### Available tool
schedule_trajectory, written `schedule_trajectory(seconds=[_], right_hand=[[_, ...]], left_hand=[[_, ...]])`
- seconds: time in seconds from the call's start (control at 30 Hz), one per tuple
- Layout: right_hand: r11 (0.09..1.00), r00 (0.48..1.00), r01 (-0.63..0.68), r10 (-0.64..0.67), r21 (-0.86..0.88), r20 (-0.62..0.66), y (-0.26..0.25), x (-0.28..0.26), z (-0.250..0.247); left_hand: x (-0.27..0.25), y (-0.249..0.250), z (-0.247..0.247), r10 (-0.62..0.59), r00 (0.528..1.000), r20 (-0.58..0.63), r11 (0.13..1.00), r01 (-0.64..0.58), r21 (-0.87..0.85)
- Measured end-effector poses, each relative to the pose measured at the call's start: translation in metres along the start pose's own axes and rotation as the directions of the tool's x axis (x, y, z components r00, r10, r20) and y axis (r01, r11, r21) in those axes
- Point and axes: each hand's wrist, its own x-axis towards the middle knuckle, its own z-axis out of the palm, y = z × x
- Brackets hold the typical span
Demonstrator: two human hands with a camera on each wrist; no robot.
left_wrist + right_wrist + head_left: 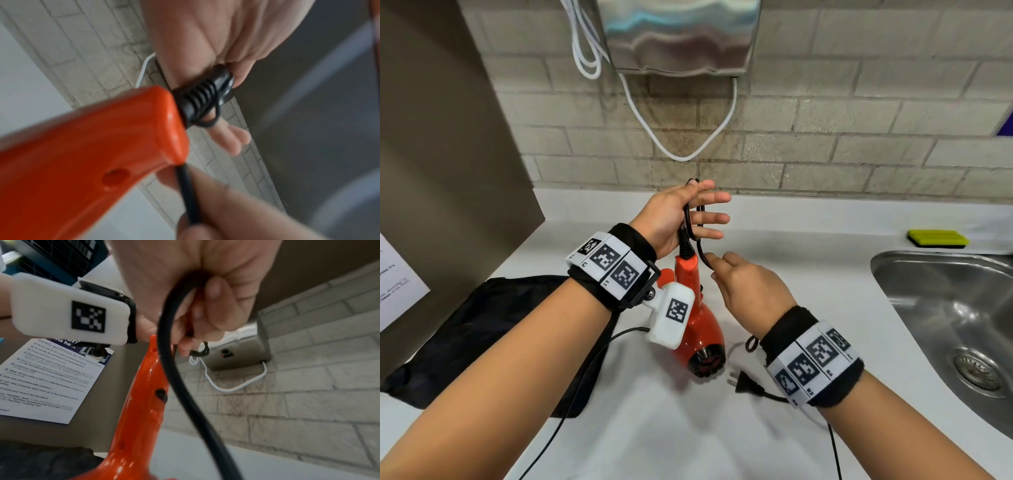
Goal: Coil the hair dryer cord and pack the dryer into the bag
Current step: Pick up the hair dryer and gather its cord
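Observation:
The orange-red hair dryer (pixel 698 329) hangs handle-up over the white counter, its nozzle end low. My left hand (pixel 688 212) holds loops of the black cord (pixel 700 246) just above the handle; thumb and a finger pinch the ribbed strain relief (pixel 201 100) while the other fingers stay straight. My right hand (pixel 717 269) is just right of the handle, its fingers curled round the cord (pixel 164 353). The plug (pixel 743 383) lies on the counter under my right wrist. The black bag (pixel 482 325) lies flat on the counter at left, behind my left forearm.
A steel sink (pixel 928 291) is set into the counter at right, with a yellow-green sponge (pixel 936 238) behind it. A steel wall unit (pixel 678 34) with white cables (pixel 681 150) hangs on the brick wall. A brown panel (pixel 448 171) carrying a paper notice (pixel 397 274) stands at left.

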Motion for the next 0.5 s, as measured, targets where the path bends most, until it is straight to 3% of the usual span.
schedule_trajectory(seconds=[0.13,0.33,0.5], right_hand=[[0.982,0.966,0.137,-0.161,-0.129,-0.203,0.0,0.003,-0.013],[0.934,0.884,0.344,-0.357,-0.094,-0.302,0.006,0.016,-0.029],[0.926,0.855,0.379,-0.353,-0.009,-0.38,0.004,0.027,-0.044]], left_hand=[[-0.001,0.0,0.003,-0.024,1.0,0.015,0.997,0.023,0.073],[0.0,0.0,0.01,-0.056,0.998,0.014,0.968,0.051,0.245],[-0.002,0.003,0.016,-0.135,0.986,0.094,0.92,0.09,0.381]])
